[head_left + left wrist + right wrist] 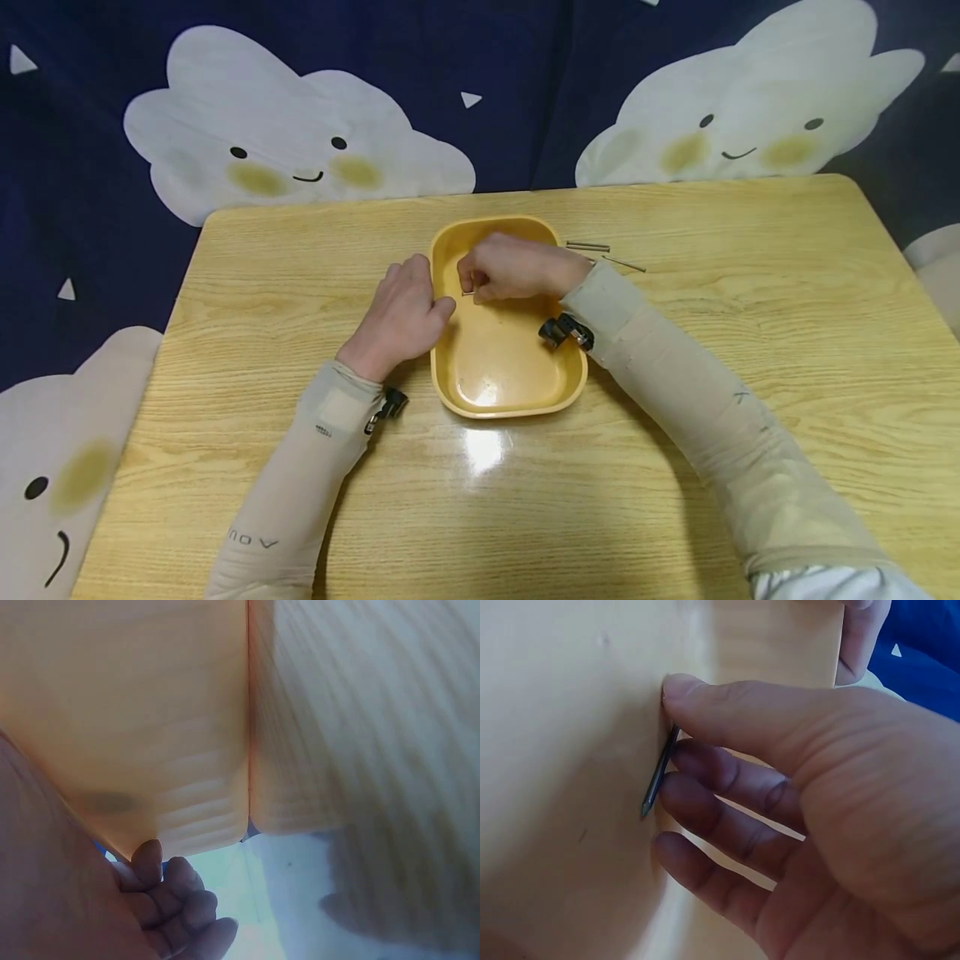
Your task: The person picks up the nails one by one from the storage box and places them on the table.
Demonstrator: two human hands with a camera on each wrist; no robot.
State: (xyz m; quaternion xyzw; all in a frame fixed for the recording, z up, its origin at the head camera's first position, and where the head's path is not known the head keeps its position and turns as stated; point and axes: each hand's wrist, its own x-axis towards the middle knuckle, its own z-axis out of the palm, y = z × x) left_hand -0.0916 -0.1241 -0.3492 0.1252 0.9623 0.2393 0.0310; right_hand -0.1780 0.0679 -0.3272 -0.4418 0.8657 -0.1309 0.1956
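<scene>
A yellow plastic tray (510,411) sits on the table. My left hand (401,312) holds its left rim, thumb over the edge and the other fingers curled along the outside wall. Inside the tray, near its left wall, my right hand (510,265) pinches a thin metal nail (658,774) between thumb and fingers. The nail's pointed end shows in the right wrist view; its other end is hidden behind the thumb. The left wrist view shows the curled left fingers (184,896) beside the tray's wall.
Just right of the tray, several loose nails (588,247) lie on the wooden table (750,333), partly next to the right forearm. A dark blue cloth with cloud prints (300,133) hangs behind the table. Small black cameras (392,404) are strapped to both wrists.
</scene>
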